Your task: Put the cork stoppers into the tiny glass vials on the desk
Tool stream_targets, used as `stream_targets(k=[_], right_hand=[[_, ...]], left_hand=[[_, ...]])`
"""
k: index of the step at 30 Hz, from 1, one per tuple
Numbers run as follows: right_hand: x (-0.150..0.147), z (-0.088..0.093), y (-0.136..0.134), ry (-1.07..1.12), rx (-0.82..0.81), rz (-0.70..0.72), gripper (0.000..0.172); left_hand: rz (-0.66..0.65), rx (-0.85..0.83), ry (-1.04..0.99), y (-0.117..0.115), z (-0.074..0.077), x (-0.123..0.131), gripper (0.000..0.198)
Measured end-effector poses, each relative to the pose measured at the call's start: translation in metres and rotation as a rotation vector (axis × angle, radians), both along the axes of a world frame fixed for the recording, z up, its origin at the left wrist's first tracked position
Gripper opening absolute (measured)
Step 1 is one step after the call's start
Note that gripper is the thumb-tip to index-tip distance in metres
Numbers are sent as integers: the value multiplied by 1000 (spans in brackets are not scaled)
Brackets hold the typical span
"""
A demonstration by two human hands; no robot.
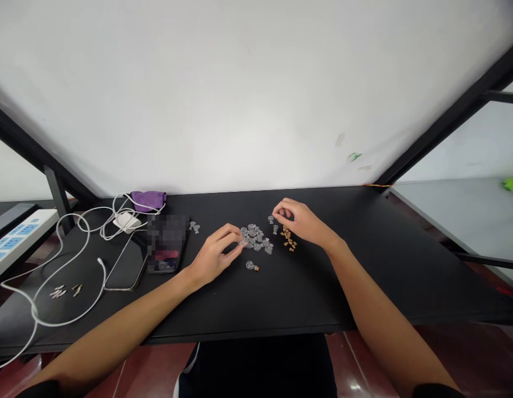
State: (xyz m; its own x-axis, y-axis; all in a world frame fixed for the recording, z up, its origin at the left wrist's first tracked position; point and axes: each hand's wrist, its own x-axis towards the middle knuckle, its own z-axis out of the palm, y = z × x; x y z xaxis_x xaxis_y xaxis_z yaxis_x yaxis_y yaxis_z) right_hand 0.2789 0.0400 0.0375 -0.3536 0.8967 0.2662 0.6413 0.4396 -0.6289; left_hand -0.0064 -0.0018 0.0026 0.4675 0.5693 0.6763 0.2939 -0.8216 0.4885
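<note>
A heap of tiny clear glass bottles [256,237] lies in the middle of the black table [364,276]. My left hand [217,251] rests beside the heap's left edge, its fingertips pinched on one small bottle. My right hand [300,220] hovers over the heap's right side, fingers curled in a pinch on something I cannot make out. A small pile of brown corks [288,239] sits just below my right hand. One corked bottle [251,266] lies apart in front of the heap. Two more bottles [194,226] stand left of it.
Two phones lie at the left, one pixelated [166,243], one dark [126,265]. A white charger [126,222] and looping cable [66,265], a purple pouch [147,199], small metal bits [66,291], and a power strip [16,243] fill the far left. White wall behind.
</note>
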Motion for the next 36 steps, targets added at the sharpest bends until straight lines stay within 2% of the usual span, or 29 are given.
stream_targets(k=[6,13,19,27,31,33,36], right_hand=[[17,-11,9,-117,-29,-16,21],[29,-12,12,-155,-109,0,21],[36,-10,13,-189,-173,20,25],[35,-10,13,-190,-229,30,28],[34,-5,10,-120,-212,-19,28],[29,1,6,1,-221,-29,29],[12,10,-2,248,-215,31,30]], left_hand=[[8,-39,-35,3,-3,-1,7],[32,-64,-37,3,-3,0,10],[8,-72,-69,4,-4,1,22],[61,-86,-44,6,-6,0,40],[61,-97,-75,5,-4,1,34],[68,-104,-103,4,-2,2,25],[88,-100,-123,3,0,2,14]])
